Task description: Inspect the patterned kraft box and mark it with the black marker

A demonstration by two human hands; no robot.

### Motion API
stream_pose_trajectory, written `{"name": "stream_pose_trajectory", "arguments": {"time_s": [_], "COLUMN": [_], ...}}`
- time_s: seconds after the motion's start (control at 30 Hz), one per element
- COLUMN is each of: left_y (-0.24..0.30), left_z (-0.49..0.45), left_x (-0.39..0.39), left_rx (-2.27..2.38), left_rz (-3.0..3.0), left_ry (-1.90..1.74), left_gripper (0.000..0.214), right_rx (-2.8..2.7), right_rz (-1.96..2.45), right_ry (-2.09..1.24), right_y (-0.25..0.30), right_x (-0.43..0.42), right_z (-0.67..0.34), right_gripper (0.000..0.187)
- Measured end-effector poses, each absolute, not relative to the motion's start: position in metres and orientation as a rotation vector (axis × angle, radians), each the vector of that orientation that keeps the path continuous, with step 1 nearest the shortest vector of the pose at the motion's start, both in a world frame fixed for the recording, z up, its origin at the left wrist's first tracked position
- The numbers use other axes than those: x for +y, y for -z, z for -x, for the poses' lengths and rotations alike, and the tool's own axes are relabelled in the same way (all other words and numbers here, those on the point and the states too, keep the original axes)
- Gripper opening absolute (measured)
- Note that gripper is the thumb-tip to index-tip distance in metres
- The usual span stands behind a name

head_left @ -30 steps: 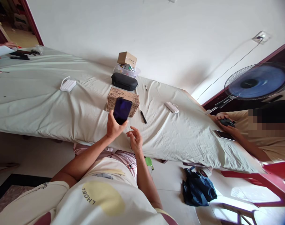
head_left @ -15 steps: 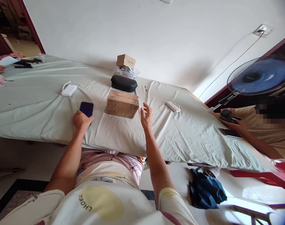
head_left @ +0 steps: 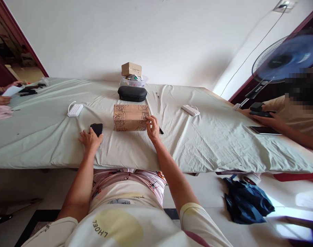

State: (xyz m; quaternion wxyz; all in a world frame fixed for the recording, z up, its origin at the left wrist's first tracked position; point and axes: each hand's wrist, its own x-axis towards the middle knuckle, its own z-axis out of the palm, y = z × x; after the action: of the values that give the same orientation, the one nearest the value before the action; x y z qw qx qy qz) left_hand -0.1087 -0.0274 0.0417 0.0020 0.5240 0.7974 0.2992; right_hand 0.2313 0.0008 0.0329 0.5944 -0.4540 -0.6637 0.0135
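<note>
My left hand (head_left: 90, 139) lies flat on the cloth-covered table (head_left: 43, 137), fingers spread, fingertips touching a dark phone (head_left: 97, 129) that lies on the cloth. My right hand (head_left: 153, 128) rests against the right end of a patterned cardboard box (head_left: 131, 117), fingers curled at its corner. A black pen (head_left: 161, 130) lies just right of that hand, partly hidden by it.
Behind the box sit a black oval case (head_left: 132, 93), a clear tub with a small carton (head_left: 131, 69) on top, and two white power strips (head_left: 75, 110) (head_left: 190, 110). A person at right holds a dark device (head_left: 256, 108) beside a phone (head_left: 265, 130). A fan (head_left: 287, 58) spins at right. Another person's hands are at far left.
My left hand carried the phone from in front of the box down to the cloth at left and released it. My right hand rose, then settled on the box's right end.
</note>
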Motion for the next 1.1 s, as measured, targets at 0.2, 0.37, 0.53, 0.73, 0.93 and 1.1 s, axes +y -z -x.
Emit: {"name": "stream_pose_trajectory", "arguments": {"time_s": [0.2, 0.37, 0.53, 0.73, 0.93, 1.1], "left_y": [-0.061, -0.062, -0.036, -0.01, -0.007, -0.008], "left_z": [0.052, 0.008, -0.006, -0.009, -0.008, -0.007], "left_x": [-0.007, 0.02, 0.015, 0.0, 0.001, -0.001], "left_rx": [1.655, 1.712, 1.667, 1.882, 1.867, 1.836], "left_rz": [-1.739, -1.667, -1.659, -1.641, -1.679, -1.662], "left_ry": [-1.387, -1.532, -1.458, -1.208, -1.169, -1.188], "left_gripper": [0.044, 0.044, 0.035, 0.029, 0.031, 0.03], "right_rx": [-1.514, -1.49, -1.424, -1.429, -1.435, -1.459], "right_rz": [1.052, 1.089, 1.24, 1.502, 1.493, 1.446], "right_ry": [0.041, 0.02, -0.012, -0.212, -0.212, -0.209], "right_y": [-0.029, -0.03, -0.02, -0.002, 0.001, 0.002], "right_x": [-0.01, -0.02, -0.018, -0.011, -0.011, -0.015], "right_z": [-0.227, -0.228, -0.233, -0.241, -0.244, -0.246], "right_gripper": [0.025, 0.023, 0.025, 0.023, 0.015, 0.015]}}
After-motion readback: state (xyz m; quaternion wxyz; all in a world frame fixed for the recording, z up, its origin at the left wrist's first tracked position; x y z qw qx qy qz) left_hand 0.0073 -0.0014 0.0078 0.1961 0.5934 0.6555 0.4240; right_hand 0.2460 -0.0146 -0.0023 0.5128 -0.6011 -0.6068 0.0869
